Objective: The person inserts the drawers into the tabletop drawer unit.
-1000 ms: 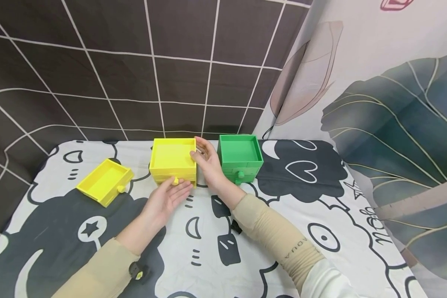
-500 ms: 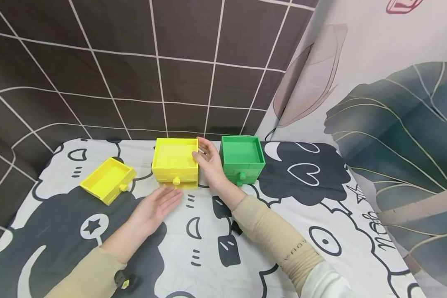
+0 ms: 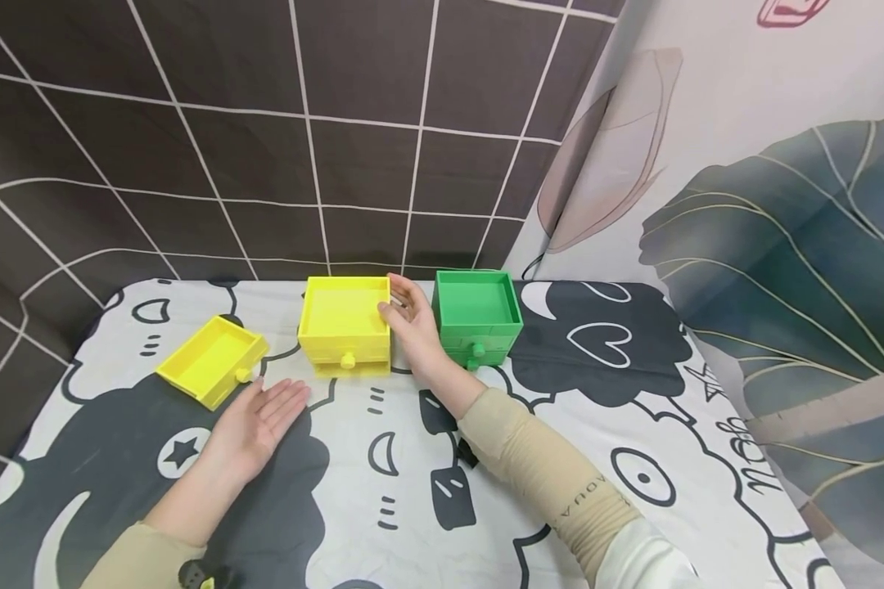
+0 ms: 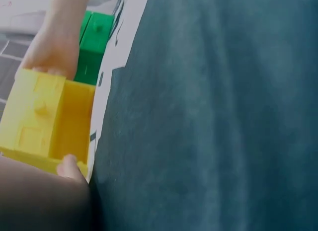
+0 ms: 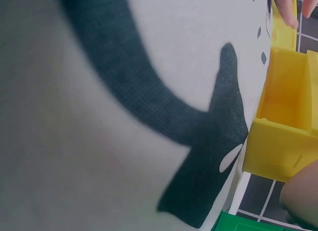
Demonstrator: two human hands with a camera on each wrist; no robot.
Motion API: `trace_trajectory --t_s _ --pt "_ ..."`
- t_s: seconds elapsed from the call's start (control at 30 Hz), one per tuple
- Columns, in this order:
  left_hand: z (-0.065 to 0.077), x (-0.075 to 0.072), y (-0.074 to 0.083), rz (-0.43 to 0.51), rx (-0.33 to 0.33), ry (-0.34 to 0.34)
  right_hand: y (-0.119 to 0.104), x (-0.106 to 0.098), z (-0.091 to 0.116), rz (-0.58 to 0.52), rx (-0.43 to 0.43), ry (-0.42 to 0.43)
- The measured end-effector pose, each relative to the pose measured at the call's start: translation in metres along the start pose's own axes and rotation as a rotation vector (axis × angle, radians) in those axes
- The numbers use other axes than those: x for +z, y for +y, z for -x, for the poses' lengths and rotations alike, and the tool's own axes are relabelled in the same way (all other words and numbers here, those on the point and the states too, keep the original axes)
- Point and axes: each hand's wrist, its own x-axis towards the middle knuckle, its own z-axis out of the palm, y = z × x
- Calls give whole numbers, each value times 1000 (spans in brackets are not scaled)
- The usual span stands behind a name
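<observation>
My right hand holds the yellow mini drawer cabinet at its right side, thumb over the top rim. The cabinet has a round knob on its upper drawer front; below it, the hollow lower compartment shows in the left wrist view. A loose yellow drawer with a knob lies angled on the cloth to the left. My left hand is palm up with straight fingers, holding nothing, its fingertips close to the loose drawer's knob in the head view.
A green drawer cabinet stands just right of my right hand, with two knobs on its front. Black-and-white cartoon cloth covers the table. A dark gridded curtain hangs behind the cabinets.
My left hand has let go of the knob on the yellow cabinet and moved left toward the loose drawer. My right hand has stayed on the cabinet.
</observation>
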Motion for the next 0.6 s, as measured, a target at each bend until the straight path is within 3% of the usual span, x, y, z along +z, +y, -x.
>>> trace_trajectory --t_s 0.3,0.6 --pt "-1 -9 15 244 -41 7 -2 1 0 -1 -7 10" --pt "-4 -7 22 367 -14 54 0 1 0 -8 -3 -2"
